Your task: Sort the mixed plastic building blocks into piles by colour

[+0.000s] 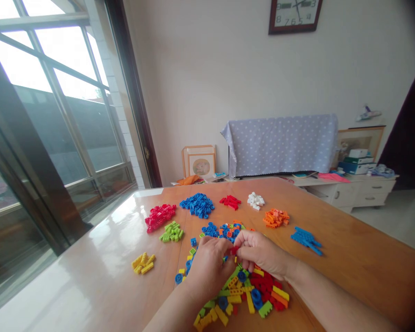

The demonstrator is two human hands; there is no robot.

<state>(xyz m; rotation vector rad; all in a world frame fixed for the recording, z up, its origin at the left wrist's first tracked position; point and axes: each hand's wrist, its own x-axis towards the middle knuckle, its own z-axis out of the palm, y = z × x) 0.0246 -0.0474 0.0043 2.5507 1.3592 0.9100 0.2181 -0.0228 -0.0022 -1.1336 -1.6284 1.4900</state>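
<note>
My right hand (259, 251) pinches a small red building brick (234, 250) between thumb and fingers. Against the same brick lie the curled fingers of my left hand (212, 263), seen from the back, so its fingertips are partly hidden. Both hands meet over a mixed pile of building bricks (235, 293) in yellow, green, red, orange and blue. Round blue wheel-like pieces (256, 297) lie in it, and more blue pieces (212, 229) show beyond my hands.
Around the mixed pile on the wooden table (107, 244) lie single-colour heaps: yellow (144, 263), lime green (172, 232), pinkish red (160, 216), blue (198, 205), red (230, 202), white (255, 200), orange (276, 218) and long blue pieces (306, 240). A low cabinet (366, 191) stands behind.
</note>
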